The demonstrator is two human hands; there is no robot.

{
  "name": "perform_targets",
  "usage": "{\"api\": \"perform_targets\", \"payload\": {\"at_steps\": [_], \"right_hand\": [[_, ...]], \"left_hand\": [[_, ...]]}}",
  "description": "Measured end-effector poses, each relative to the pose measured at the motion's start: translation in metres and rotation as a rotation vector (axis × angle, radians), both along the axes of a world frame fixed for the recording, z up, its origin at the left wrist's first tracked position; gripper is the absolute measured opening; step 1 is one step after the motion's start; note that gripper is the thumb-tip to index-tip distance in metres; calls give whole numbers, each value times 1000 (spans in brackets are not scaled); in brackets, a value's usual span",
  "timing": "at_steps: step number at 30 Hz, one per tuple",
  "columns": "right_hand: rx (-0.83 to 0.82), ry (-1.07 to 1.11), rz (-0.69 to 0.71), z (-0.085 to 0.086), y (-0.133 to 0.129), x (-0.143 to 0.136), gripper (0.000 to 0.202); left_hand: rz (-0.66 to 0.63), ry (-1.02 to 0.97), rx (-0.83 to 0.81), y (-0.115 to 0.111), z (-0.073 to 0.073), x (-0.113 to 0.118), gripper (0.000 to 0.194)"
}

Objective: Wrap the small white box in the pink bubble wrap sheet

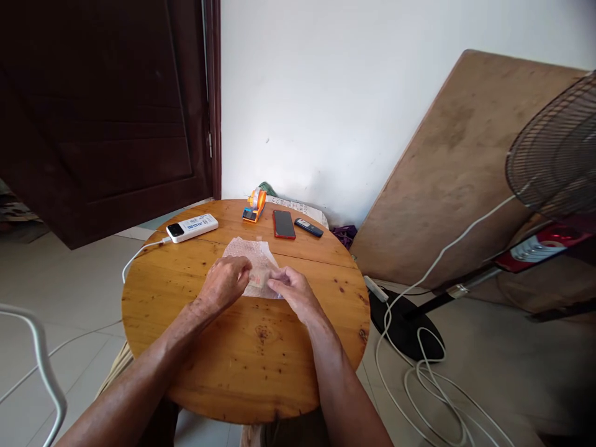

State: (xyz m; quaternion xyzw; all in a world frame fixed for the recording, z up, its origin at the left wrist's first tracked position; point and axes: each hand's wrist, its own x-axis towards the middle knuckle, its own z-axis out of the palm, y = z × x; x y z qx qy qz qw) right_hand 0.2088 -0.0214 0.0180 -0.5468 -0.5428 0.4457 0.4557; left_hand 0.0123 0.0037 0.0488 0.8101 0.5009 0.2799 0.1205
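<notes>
A sheet of pinkish bubble wrap lies near the middle of the round wooden table, with a small pale item with reddish marks seen through or on it. My left hand rests at the left side of the wrap, its fingers curled together; what they hold, if anything, is hidden. At the right edge of the wrap, my right hand has its thumb and fingers closed on the plastic.
Toward the back of the table are an orange tape dispenser, a red-edged phone and a dark handheld device. A white power bank with a cable sits at the left. A standing fan is at the right.
</notes>
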Motion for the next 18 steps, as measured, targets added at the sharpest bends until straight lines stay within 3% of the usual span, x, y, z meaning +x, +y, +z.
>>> {"api": "perform_targets", "payload": {"at_steps": [4,10,18], "right_hand": [[24,-40,-125,-6,2,-5,24],[14,-45,-151,-1,1,-9,25],[-49,-6,-144,0,1,-8,26]], "left_hand": [[-11,-115,-29,5,-13,-1,18],[-28,-264,-36,8,-23,-4,18],[-17,-397,-325,14,-24,3,12]]}}
